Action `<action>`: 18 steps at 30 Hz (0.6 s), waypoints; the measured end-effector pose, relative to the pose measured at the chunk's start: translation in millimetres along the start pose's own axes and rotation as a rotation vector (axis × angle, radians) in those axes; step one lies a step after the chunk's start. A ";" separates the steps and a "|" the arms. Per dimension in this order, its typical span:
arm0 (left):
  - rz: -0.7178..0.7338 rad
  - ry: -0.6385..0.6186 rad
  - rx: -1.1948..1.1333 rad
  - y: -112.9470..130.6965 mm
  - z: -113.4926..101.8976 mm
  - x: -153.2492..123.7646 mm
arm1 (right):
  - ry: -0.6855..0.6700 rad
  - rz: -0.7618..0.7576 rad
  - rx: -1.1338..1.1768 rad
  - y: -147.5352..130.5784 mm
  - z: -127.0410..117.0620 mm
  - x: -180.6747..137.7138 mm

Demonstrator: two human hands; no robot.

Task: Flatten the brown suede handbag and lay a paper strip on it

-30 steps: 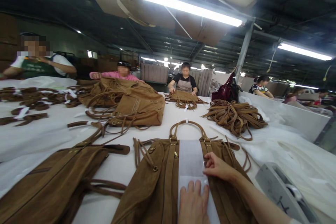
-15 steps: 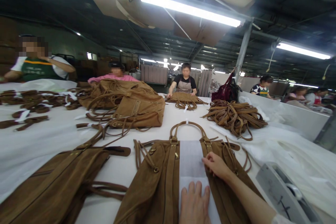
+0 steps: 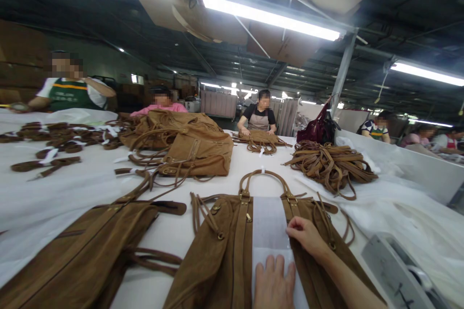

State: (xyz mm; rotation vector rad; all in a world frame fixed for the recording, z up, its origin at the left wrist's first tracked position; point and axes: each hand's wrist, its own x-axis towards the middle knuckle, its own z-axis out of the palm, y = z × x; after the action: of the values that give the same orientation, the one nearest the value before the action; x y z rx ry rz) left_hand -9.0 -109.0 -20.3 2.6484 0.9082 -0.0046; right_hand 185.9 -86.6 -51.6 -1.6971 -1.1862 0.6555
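Observation:
In front of me a brown suede handbag (image 3: 213, 263) lies flat, its looped handle (image 3: 261, 174) pointing away. Down its middle, between two straps, runs a strip of thin white wrapping sheet (image 3: 269, 215). My left hand (image 3: 274, 282) rests flat on the strip's near part, fingers spread. At the strip's right edge, my right hand (image 3: 306, 235) has thumb and forefinger pinched together on the sheet. The bag's zip pull (image 3: 248, 217) and fringed side cords (image 3: 206, 215) show left of the strip.
A second brown bag (image 3: 90, 246) lies at left. Beyond are stacked bags (image 3: 199, 149), bundled straps (image 3: 60, 140) and a strap heap (image 3: 329, 164). A grey box-like holder (image 3: 402, 270) and white sheeting (image 3: 409, 217) stand at right. Co-workers sit across the table.
The whole view has shifted, so things appear slightly farther right. My left hand stays flat on the sheet, and my right hand still pinches its edge.

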 end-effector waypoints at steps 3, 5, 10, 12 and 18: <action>0.005 0.014 0.014 0.2 0.7 0.1 | 0.029 -0.150 -0.019 -6.2 -3.3 -7.7; 0.009 0.028 0.013 0.1 1.7 0.3 | 0.061 -0.267 -0.036 -10.5 -4.3 -13.5; 0.005 0.022 0.003 0.5 2.1 0.0 | 0.115 -0.365 -0.057 -10.9 0.9 -16.6; 0.000 0.017 0.004 0.4 2.6 0.5 | 0.117 -0.320 -0.121 -5.1 4.6 -11.7; 0.011 0.025 0.031 -1.2 7.2 3.0 | 0.111 -0.170 -0.274 15.2 13.0 6.3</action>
State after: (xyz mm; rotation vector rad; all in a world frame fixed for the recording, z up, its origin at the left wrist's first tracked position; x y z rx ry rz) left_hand -6.6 -108.6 -27.8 2.6876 0.9080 0.0173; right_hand 184.0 -77.3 -70.3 -1.8064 -1.3706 0.3006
